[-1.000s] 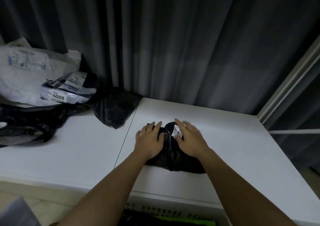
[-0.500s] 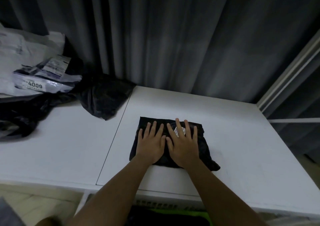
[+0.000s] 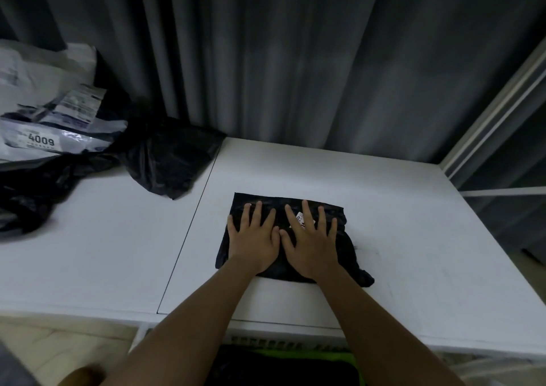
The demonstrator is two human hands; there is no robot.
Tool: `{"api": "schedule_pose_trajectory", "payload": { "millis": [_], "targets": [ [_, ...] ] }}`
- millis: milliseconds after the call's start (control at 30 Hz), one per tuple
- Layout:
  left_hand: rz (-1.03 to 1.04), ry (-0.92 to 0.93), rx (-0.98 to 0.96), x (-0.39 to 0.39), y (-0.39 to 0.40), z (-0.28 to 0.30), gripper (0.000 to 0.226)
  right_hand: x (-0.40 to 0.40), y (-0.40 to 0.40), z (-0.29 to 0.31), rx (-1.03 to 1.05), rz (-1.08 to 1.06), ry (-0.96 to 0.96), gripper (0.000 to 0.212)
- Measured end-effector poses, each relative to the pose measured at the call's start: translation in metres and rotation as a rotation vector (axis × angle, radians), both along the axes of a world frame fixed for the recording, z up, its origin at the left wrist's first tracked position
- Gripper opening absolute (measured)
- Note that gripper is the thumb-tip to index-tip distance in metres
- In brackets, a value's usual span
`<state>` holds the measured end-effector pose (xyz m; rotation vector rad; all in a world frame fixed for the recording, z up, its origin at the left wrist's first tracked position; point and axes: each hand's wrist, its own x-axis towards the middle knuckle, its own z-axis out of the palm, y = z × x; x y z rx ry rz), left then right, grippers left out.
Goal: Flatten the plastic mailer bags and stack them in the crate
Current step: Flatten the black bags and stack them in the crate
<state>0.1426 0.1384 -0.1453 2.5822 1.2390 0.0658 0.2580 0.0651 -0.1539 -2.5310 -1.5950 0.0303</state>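
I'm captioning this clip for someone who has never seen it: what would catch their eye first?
Two bare hands, the left hand and right hand, press side by side with fingers spread on a black mailer bag lying flat mid-table. At far left sits a heap of crumpled bags, one white bag's label reading 4009.

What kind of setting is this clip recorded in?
Probably a home or small parcel-sorting corner, not a warehouse: a white table against grey curtains, a pile of used mailers at its left, and both hands flattening a black mailer bag.
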Motion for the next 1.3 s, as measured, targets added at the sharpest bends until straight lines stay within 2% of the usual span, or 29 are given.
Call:
{"api": "schedule_pose_trajectory", "payload": {
  "millis": [333,433,567,767,1300],
  "targets": [
    [0.027,0.079,-0.067,-0.033,-0.038,0.007,0.054,-0.023,-0.031,0.001,-0.082,0.061,0.097,0.087],
    [0.039,0.083,-0.077,-0.044,-0.046,0.011,0.054,-0.033,-0.041,0.006,-0.069,0.089,0.084,0.096],
    [0.063,-0.008,-0.056,-0.04,-0.04,0.021,0.054,-0.041,-0.034,0.022,0.034,0.083,0.039,0.079],
    [0.035,0.031,-0.059,-0.023,-0.029,0.016,0.055,-0.032,-0.025,0.017,-0.062,0.026,0.051,0.087],
    [0.039,0.031,-0.017,-0.021,-0.029,-0.009,0.054,-0.028,-0.026,-0.006,-0.09,-0.004,0.099,0.082]
  ]
}}
